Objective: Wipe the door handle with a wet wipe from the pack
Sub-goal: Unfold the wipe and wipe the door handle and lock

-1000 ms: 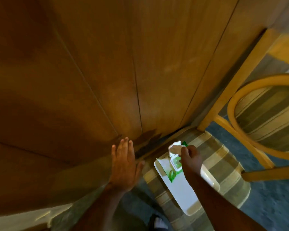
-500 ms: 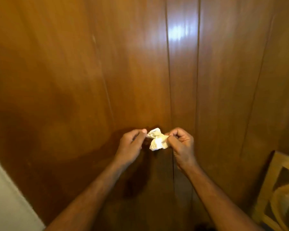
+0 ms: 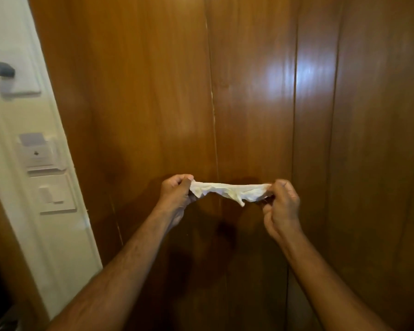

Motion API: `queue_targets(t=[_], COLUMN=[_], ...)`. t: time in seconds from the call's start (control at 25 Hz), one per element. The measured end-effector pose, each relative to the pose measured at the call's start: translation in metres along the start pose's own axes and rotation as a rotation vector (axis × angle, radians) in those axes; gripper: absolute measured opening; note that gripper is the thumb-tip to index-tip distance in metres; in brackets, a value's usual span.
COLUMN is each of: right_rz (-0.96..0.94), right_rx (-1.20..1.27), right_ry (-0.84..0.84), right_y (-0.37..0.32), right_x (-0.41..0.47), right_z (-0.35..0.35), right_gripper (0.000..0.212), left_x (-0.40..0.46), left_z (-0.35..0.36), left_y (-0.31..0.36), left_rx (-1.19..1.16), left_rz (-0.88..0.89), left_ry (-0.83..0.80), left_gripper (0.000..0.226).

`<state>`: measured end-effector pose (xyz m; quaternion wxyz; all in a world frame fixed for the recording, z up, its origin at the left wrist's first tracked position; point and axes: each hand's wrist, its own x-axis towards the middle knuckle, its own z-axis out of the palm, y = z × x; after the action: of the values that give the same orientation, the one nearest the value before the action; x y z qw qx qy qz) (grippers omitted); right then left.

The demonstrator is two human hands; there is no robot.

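Observation:
A white wet wipe (image 3: 230,191) is stretched crumpled between both hands in front of a brown wooden panelled wall (image 3: 249,91). My left hand (image 3: 177,194) pinches its left end, and my right hand (image 3: 281,206) pinches its right end. The wipe sags a little in the middle. Neither a door handle nor the wipe pack is in view.
A white wall strip (image 3: 65,211) at the left carries a key-card holder (image 3: 37,150), a light switch (image 3: 52,194) and a dark blurred fitting (image 3: 1,69). A dark wooden surface (image 3: 5,235) fills the lower left corner.
The view rose from the pack on the striped chair to the wooden wall. Both hands took the balled wipe and have pulled it apart into a wide strip.

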<state>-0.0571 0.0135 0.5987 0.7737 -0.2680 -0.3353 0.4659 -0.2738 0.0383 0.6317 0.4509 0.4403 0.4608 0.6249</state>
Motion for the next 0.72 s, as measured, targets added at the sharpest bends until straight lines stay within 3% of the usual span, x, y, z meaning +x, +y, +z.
queue_targets(t=[0.12, 0.28, 0.36, 0.52, 0.64, 0.72], right_rz=[0.289, 0.366, 0.418, 0.744, 0.903, 0.895], right_rx=[0.35, 0.241, 0.103, -0.088, -0.223, -0.232], right_ry=[0.08, 0.23, 0.199, -0.372, -0.806, -0.887], right_y=[-0.005, 0.003, 0.009, 0.019, 0.026, 0.031], right_x=[0.007, 0.008, 0.009, 0.012, 0.011, 0.013], right_z=[0.005, 0.018, 0.02, 0.006, -0.004, -0.006], right_gripper=[0.013, 0.015, 0.007, 0.069, 0.078, 0.077], left_x=[0.002, -0.004, -0.006, -0.002, 0.0, 0.002], left_z=[-0.012, -0.006, -0.001, 0.001, -0.006, -0.012], left_y=[0.002, -0.003, -0.005, -0.005, 0.0, 0.001], left_rx=[-0.107, -0.202, -0.142, -0.102, -0.12, -0.141], left_rz=[-0.05, -0.112, -0.093, 0.003, 0.008, 0.002], left_ry=[0.089, 0.147, 0.157, 0.142, 0.08, 0.042], left_gripper=[0.01, 0.011, 0.014, 0.008, 0.007, 0.005])
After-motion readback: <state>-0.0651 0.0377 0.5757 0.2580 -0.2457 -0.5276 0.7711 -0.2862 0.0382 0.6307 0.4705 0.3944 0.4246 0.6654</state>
